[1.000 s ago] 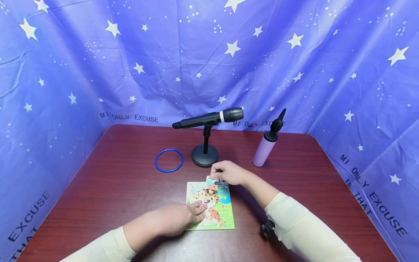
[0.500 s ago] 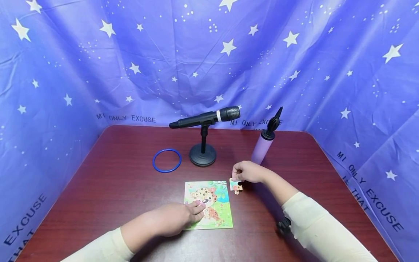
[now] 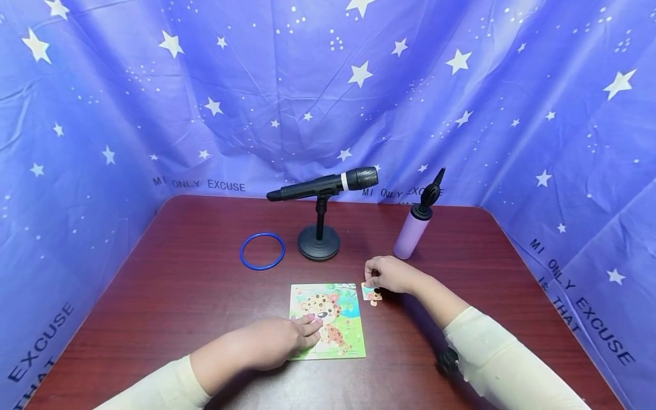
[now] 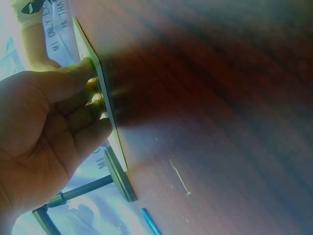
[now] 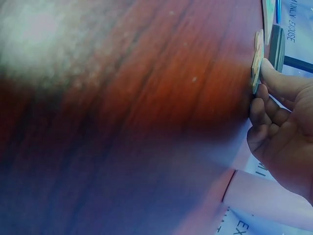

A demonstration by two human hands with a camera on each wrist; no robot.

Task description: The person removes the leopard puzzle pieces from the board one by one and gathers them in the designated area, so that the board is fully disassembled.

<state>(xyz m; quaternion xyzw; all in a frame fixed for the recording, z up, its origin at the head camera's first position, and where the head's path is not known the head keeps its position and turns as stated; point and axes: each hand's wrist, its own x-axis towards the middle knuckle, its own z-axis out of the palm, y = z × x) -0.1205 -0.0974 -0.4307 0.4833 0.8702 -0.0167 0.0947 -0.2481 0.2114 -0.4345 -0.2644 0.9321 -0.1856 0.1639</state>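
A square jigsaw puzzle [image 3: 345, 330] with a spotted cartoon leopard on a green and blue scene lies flat on the table. My left hand [image 3: 279, 340] rests on its lower left part, fingers stretched out across the picture; the left wrist view shows the fingertips [image 4: 90, 66] against the board's face. Just beyond the puzzle's upper right corner is a loose puzzle piece [image 3: 371, 292] with a blue patch and a spotted orange part. My right hand [image 3: 394, 274] pinches its far edge, the thumb [image 5: 279, 81] on the piece's face and the other fingers curled behind.
A black microphone [image 3: 323, 187] on a round-based stand [image 3: 319, 244] stands behind the puzzle. Left of it lies a blue ring [image 3: 262, 251]. A purple hand pump [image 3: 411, 234] with a black nozzle stands beyond my right hand. A starry curtain [image 3: 287, 74] surrounds the table's [image 3: 179, 273] back and sides.
My right hand has carried the piece from over the puzzle's upper right part to the right, off the board. Over the last half second its thumb has come onto the piece. My left hand stays put.
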